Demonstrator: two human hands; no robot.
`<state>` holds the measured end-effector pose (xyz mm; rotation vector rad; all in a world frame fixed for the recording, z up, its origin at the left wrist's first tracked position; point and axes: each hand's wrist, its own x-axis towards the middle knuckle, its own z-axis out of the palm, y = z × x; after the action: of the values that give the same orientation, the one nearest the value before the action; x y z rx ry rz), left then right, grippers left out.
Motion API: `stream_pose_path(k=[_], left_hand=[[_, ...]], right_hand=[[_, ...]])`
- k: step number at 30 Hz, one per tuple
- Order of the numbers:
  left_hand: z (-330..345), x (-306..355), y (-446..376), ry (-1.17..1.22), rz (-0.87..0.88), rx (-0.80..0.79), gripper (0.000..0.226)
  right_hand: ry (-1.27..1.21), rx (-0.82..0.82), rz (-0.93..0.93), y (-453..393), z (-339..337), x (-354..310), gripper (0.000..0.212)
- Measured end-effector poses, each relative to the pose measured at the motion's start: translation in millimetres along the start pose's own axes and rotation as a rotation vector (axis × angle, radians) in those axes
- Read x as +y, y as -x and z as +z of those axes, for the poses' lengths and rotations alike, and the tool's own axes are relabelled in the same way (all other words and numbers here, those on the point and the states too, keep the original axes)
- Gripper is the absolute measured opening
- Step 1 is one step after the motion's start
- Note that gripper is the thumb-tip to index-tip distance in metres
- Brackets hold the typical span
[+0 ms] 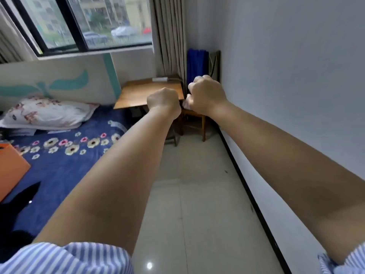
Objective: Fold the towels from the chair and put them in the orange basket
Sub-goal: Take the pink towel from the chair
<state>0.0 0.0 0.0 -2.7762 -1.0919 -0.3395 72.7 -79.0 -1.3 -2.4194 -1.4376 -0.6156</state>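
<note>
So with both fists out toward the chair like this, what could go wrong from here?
The basket sits far left on the bed, well away from the chair, so a folded towel may come undone on the carry. The right hand shows only a bit of pale cloth; its hold looks slight. The blue towel could slip off the chair back.

Orange basket point(11, 167), blue towel point(197, 64)

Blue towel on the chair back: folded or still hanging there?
Hanging. The blue towel drapes in loose vertical pleats over the chair back against the wall, beyond both fists.
</note>
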Motion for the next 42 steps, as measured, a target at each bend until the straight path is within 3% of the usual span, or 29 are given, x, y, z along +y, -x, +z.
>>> stream_pose_path(k=[7,13,22,29,42], left_hand=[[92.1,18.0,-16.2,-0.021,0.016,-0.26,0.021],[145.4,16.5,-81.5,-0.031,0.033,-0.351,0.025],[179.2,14.9,-300.1,0.017,0.1,-0.356,0.018],[214.5,44.5,-452.6,0.039,0.126,-0.323,0.028],[290.6,111.2,-734.3,0.062,0.056,-0.359,0.024]], right_hand=[[0.015,-0.232,0.039,6.2,84.0,46.5,0.03],[0.023,-0.319,0.067,-42.0,148.8,85.1,0.031],[0.007,-0.253,0.159,-218.7,226.9,157.2,0.03],[0.044,-0.256,0.178,-332.0,286.4,227.9,0.032],[0.025,-0.329,0.155,-549.2,426.3,413.3,0.032]])
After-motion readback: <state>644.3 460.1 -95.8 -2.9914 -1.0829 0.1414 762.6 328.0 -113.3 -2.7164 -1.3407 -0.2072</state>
